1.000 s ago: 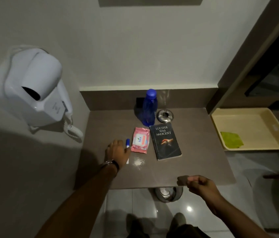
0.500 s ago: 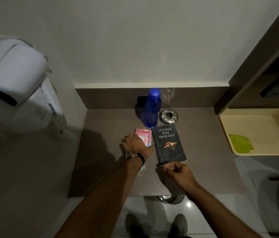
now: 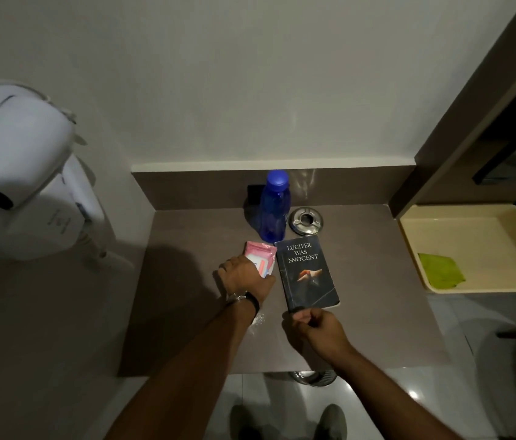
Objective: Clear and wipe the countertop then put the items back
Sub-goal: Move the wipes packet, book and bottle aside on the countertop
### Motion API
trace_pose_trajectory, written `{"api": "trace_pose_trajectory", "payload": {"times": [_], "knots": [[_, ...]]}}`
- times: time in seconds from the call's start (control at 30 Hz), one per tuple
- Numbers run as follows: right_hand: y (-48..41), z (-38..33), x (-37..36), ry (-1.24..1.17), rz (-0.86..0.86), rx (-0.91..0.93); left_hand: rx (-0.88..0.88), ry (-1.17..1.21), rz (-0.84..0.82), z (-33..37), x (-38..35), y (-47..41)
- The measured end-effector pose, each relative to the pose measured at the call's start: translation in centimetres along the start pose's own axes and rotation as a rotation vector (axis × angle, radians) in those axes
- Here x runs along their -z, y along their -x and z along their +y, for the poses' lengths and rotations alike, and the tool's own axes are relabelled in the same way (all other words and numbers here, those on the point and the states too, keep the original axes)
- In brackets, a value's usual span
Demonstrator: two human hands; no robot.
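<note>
- Standing at the near edge of the brown desk [image 3: 377, 312], you have your shoes [image 3: 329, 420] on the glossy tiled floor, and a round metal bin [image 3: 313, 377] peeks out from under the desk rim.
- Your right hand [image 3: 317, 331] hovers just in front of the near edge of the black book [image 3: 309, 274]; its fingers [image 3: 301, 315] are curled in and pinched together, and I cannot tell whether they touch the cover.
- A small patch of white powder [image 3: 256, 322] lies on the desk beside your left wrist, which wears a dark band.
- Your left hand [image 3: 244, 277] lies over the near end of the pink wipes packet [image 3: 261, 258], fingers bent down around it; the far end of the packet looks lifted off the desk.
- The packet sits just left of the book, which lies flat with its title up.
- Behind them stands a blue bottle [image 3: 274, 211], upright and capped, with a round metal ashtray [image 3: 306, 220] just to its right.
- To your right, off the desk, a cream tray [image 3: 440, 217] holds a green cloth [image 3: 440, 269] in its near corner.
- On the left wall hangs a white hair dryer [image 3: 22, 173].
</note>
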State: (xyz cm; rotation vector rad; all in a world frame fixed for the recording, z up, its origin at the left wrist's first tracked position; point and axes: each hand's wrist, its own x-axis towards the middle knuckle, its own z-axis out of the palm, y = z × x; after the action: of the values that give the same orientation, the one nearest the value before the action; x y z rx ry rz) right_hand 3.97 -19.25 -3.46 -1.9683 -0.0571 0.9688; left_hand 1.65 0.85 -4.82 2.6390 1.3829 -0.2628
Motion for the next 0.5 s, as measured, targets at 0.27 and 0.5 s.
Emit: {"api": "trace_pose_trajectory", "payload": {"times": [0.27,0.5], "knots": [[0.6,-2.8,-2.1,-0.125,-0.056,0.119,0.048,0.072,0.091,-4.5,5.3,-1.9],[0.0,1.2,-1.8,-0.189,-0.013,-0.052,0.221,0.336,0.101,-12.1,7.6,-6.8]]}}
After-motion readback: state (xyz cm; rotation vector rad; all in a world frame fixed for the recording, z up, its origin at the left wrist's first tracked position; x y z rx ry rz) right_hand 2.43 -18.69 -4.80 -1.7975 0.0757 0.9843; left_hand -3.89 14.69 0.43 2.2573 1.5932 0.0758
